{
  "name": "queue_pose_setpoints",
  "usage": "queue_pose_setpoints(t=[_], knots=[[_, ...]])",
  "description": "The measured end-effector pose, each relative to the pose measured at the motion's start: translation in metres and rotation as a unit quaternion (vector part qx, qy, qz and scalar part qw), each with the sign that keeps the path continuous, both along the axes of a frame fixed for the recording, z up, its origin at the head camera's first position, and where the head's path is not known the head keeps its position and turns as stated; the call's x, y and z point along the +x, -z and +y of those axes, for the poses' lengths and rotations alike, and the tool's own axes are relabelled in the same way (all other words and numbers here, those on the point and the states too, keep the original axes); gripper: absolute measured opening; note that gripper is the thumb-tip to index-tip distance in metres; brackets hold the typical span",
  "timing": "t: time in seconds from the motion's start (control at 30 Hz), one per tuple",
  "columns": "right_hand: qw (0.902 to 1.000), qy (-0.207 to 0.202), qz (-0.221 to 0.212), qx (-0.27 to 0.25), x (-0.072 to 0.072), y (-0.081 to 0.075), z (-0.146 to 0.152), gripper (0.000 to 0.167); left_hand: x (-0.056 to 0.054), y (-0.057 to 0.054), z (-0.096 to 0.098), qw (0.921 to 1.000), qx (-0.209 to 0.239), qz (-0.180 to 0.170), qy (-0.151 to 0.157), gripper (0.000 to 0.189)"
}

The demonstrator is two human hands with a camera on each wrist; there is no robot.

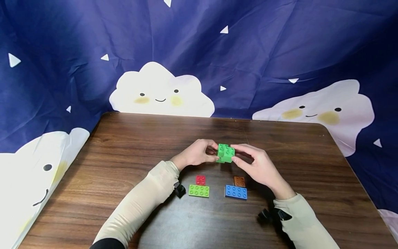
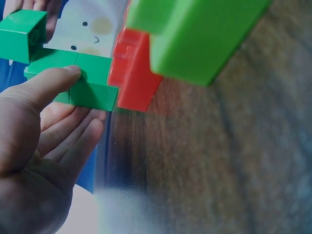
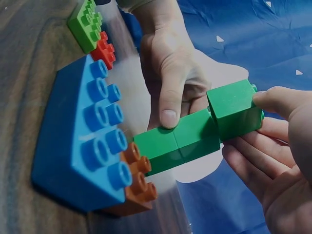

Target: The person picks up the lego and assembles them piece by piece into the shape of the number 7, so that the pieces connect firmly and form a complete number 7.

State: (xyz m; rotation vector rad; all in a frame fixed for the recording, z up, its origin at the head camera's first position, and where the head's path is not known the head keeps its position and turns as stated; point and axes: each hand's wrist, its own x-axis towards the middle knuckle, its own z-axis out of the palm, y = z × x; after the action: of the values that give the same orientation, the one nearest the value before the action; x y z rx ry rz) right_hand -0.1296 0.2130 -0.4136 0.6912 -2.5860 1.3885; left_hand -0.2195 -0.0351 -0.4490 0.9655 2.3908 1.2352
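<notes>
Low centre in the head view, shows a lime brick (image 1: 199, 191) and blue brick (image 1: 236, 192), then a red brick (image 1: 200, 180) and brown brick (image 1: 239, 181) (all studs up); beyond, at centre, pinches green bricks (image 1: 228, 154) with left hand (image 1: 199, 152) and right hand (image 1: 259, 164).

Blue cloud-print cloth (image 1: 199, 48) behind a brown table (image 1: 140, 141)

I hold a small cluster of bright green plastic studded toy bricks (image 1: 229, 154) in the air between my left hand (image 1: 201, 152) and my right hand (image 1: 258, 163). My left pinches two smooth-sided blocks (image 3: 197, 134) joined flush; my right grips a boxy end block (image 3: 236, 108), stepped out of line against them. Whether it is locked on, I can't tell.
</notes>
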Motion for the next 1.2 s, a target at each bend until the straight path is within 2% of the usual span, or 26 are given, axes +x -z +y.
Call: queue_pose_setpoints(t=[0.23, 0.63, 1.2], knots=[[1.0, -0.002, 0.006, -0.002, -0.003, -0.004, 0.0, 0.04, 0.0, 0.0, 0.0, 1.0, -0.001, -0.003, -0.002, 0.027], [0.9991, 0.005, 0.035, 0.025, -0.009, -0.006, 0.0, 0.04, 0.001, 0.0, 0.0, 1.0, -0.006, 0.003, -0.003, 0.026], [0.9992, 0.012, 0.032, 0.02, -0.015, -0.004, -0.001, 0.04, 0.0, 0.0, -0.001, 0.9999, -0.007, 0.007, -0.005, 0.026]])
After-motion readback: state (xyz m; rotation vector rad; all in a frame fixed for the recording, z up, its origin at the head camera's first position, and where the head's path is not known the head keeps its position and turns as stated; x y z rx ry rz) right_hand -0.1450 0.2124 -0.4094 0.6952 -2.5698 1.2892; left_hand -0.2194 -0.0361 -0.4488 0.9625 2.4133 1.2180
